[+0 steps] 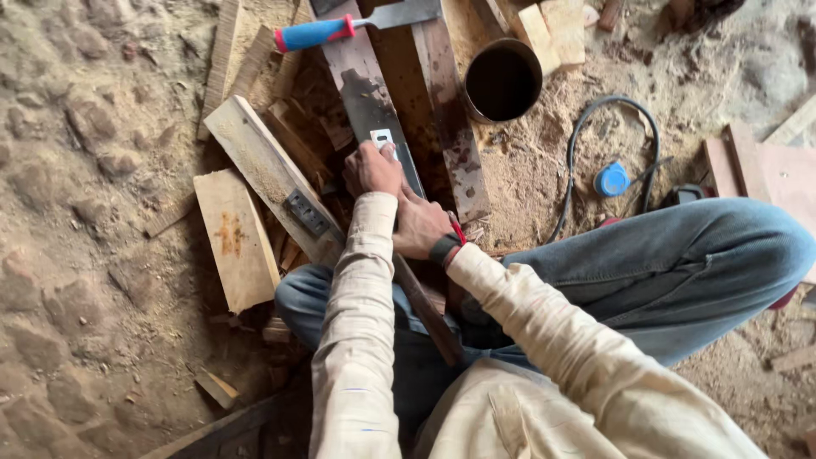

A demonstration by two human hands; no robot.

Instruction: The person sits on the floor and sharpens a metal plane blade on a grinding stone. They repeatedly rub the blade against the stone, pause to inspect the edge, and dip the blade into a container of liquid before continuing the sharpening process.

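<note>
I sit on the ground with a long dark wooden strip [361,81] running from my lap out in front of me. My left hand [371,170] rests on the strip, fingers curled around a small pale metal piece [382,137] that lies flat on the wood. Just behind it my right hand [418,225], with a dark watch and a red band on the wrist, grips the same strip from the side. The strip's near end [429,319] crosses my blue-jeaned knee. The two hands touch each other.
A tool with a blue-and-red handle [313,34] lies across the boards ahead. A dark round can [503,81] stands to the right, then a black cable loop [614,119] and a blue round object [612,180]. Pale planks [235,238] lie left. Sawdust covers the ground.
</note>
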